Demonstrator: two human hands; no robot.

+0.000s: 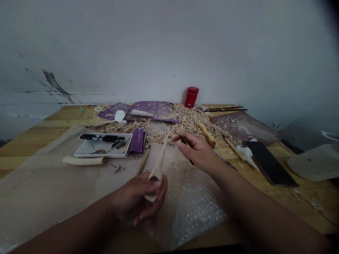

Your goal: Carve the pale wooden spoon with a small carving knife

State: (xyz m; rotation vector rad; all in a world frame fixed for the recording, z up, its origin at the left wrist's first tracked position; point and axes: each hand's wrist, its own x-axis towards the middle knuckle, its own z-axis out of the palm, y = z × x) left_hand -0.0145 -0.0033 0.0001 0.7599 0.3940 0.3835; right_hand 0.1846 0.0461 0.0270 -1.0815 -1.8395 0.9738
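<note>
Hold the wooden spoon [159, 163] by its bowl [155, 175], above the plastic sheet [198, 201], as in the curled left hand [139, 194], judging it light, stiff and probably fragile along the thin handle [165, 144], with a dark pencil-like stick [182, 139] pinched in the half-closed right hand [197, 148].

A pale wooden spoon [158, 168] points handle-away near a slim dark tool [182, 138].
</note>
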